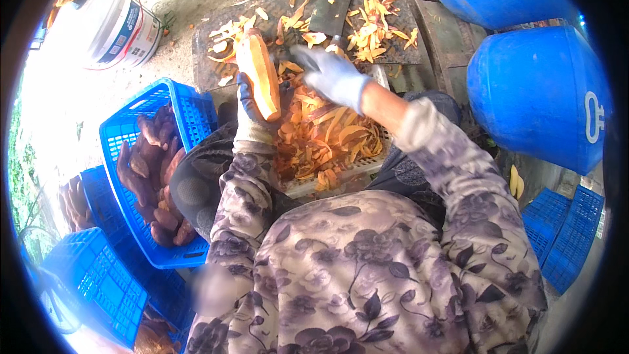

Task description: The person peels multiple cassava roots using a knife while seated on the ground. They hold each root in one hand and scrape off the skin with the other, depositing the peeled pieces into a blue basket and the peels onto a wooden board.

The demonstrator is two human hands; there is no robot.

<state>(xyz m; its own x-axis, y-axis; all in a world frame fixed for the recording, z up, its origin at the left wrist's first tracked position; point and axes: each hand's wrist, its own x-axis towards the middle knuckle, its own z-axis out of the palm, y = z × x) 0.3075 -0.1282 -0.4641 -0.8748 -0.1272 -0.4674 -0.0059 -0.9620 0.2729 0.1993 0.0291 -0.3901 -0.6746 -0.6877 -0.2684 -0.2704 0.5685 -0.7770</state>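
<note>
My left hand [249, 103], in a glove with dark fingertips, grips a long sweet potato [259, 71] whose visible side is peeled to orange flesh. The sweet potato stands tilted over the near edge of a dark board [209, 66]. Just right of it is my right hand [331, 76] in a pale glove, blurred by motion. Whether its fingers hold a tool is not clear. Below both hands, a white plastic crate [304, 188] carries a heap of orange peelings [334, 132]. A cleaver [330, 12] lies on the board among more peel strips [373, 29].
Left of my knee, a blue plastic crate [194, 110] holds unpeeled sweet potatoes [152, 157]. More blue crates [96, 280] stand behind it. A white bucket [120, 29] is at the upper left. Large blue barrels [530, 93] are on the right, with blue crates [565, 236] below them.
</note>
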